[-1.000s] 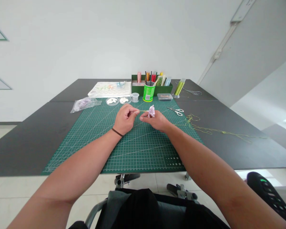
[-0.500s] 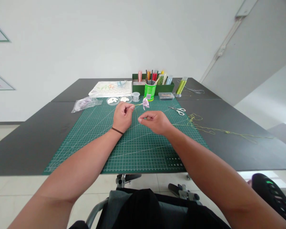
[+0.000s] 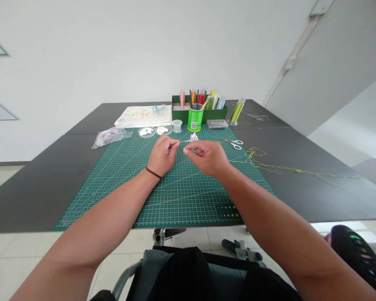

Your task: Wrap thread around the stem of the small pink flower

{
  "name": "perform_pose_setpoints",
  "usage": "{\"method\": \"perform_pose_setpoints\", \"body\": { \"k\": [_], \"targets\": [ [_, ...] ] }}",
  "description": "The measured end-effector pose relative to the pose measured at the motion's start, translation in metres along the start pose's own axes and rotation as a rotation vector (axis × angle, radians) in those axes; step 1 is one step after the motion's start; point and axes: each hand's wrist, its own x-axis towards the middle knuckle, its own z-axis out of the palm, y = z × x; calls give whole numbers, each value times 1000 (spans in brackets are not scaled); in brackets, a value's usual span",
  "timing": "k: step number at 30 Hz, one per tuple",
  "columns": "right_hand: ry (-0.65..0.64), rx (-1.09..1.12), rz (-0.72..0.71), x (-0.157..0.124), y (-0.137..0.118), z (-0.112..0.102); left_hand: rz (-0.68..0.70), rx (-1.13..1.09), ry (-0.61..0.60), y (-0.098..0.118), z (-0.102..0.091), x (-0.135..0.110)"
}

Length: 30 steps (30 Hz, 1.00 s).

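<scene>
My left hand (image 3: 163, 154), a dark band at its wrist, pinches the thin yellow-green stem of a small pale purple flower (image 3: 193, 137). The stem points right, and the flower is partly hidden behind my right hand (image 3: 207, 156). My right hand's thumb and index finger are pressed together beside the stem. A fine yellow-green thread (image 3: 238, 161) shows from behind this hand towards a loose tangle (image 3: 253, 154) on the right. The thread at the fingertips is too thin to make out clearly. Both hands are above the green cutting mat (image 3: 175, 200).
Scissors (image 3: 235, 143) lie right of my hands. Behind stand a green can (image 3: 194, 118) of tools, a green box (image 3: 178, 116) with thread spools, and a green spool (image 3: 237, 112). Dishes of white pieces (image 3: 147, 131), a plastic bag (image 3: 110, 136) and a white board (image 3: 144, 116) are at left.
My right hand has moved slightly up and now partly covers the flower. The left hand keeps its pinch on the stem, shifted slightly right. The view has tilted a little.
</scene>
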Motion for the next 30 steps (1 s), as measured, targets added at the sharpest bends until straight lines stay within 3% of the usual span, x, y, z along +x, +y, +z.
{"method": "perform_pose_setpoints", "body": {
  "k": [17,30],
  "targets": [
    [129,-2,95,8,11,-11,105,-49,-247,11,-6,0],
    [46,34,146,14,25,-16,171,-105,-447,10,-6,0]
  ]
}}
